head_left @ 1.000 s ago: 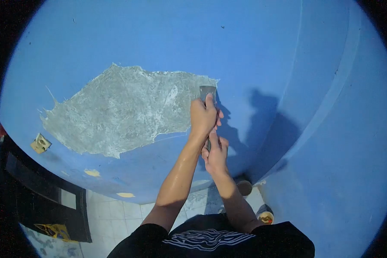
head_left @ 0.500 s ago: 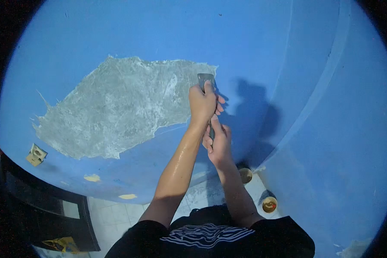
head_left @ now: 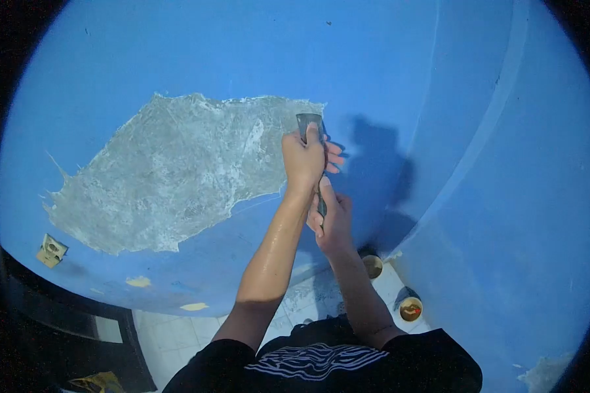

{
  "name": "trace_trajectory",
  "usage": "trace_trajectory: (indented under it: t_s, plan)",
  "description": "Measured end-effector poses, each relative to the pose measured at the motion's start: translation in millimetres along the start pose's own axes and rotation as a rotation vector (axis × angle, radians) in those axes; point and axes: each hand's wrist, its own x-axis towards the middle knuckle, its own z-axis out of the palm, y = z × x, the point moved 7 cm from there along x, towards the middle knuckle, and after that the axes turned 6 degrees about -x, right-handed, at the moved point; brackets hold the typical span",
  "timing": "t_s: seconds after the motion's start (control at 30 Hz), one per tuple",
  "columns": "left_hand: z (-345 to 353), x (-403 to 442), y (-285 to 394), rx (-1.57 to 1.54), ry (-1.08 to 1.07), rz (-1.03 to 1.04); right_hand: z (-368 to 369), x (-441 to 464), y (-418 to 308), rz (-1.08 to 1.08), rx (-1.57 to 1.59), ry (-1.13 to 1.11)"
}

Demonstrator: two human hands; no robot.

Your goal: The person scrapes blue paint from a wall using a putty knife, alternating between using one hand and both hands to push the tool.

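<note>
A scraper [head_left: 307,120] with a dark, wide blade and a dark handle lies against the right end of a rough grey bare patch [head_left: 170,164] on the blue wall. My left hand [head_left: 305,157] presses near the blade, thumb along it, with several fingers reaching past its right side. Just below, my right hand [head_left: 332,216] is wrapped round the handle, its thumb pointing up. Part of the handle is hidden behind my left hand and wrist. The patch has ragged, peeled edges and whitish smears.
A socket box [head_left: 51,250] sits on the wall at the lower left, above dark furniture [head_left: 65,327]. Two containers [head_left: 372,266] [head_left: 410,309] stand on the tiled floor [head_left: 174,334] by the wall corner. A yellowish cloth-like item [head_left: 97,382] is at the bottom left.
The view has shifted, so the patch sits further left in it. Both hands still hold the scraper near the patch's right end, and the blade sits slightly higher in view than at first.
</note>
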Motion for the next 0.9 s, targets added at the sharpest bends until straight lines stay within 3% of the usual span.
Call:
trace_trajectory:
  t_s: [0.2, 0.43, 0.63, 0.73, 0.8, 0.83, 0.87, 0.9]
  plan:
    - [11.0, 5.3, 13.9, 0.007, 0.002, 0.088, -2.2, 12.6, -5.1, -0.036, 0.009, 0.028]
    - [13.3, 11.5, 14.3, 0.024, 0.0, 0.026, -2.8, 14.9, -7.9, 0.019, -0.05, 0.022]
    - [3.7, 4.0, 11.4, 0.026, 0.015, 0.058, -1.1, 9.3, -5.0, -0.09, -0.106, 0.0]
    - [5.1, 16.0, 17.2, 0.128, 0.046, 0.071, 8.0, 22.5, 4.6, 0.094, -0.007, -0.026]
    - [10.1, 16.3, 26.9, 0.051, 0.002, 0.166, 14.0, 24.3, -7.0, -0.141, -0.035, 0.019]
    - [11.1, 12.0, 28.5, 0.068, 0.018, 0.144, 17.1, 18.1, -26.7, -0.526, -0.362, -0.026]
    - [8.6, 8.9, 26.9, 0.067, 0.025, 0.149, 12.3, 14.3, -25.0, -0.526, -0.363, -0.035]
    - [6.0, 7.1, 19.1, 0.053, 0.024, 0.103, 3.3, 14.8, -10.5, -0.269, -0.164, -0.013]
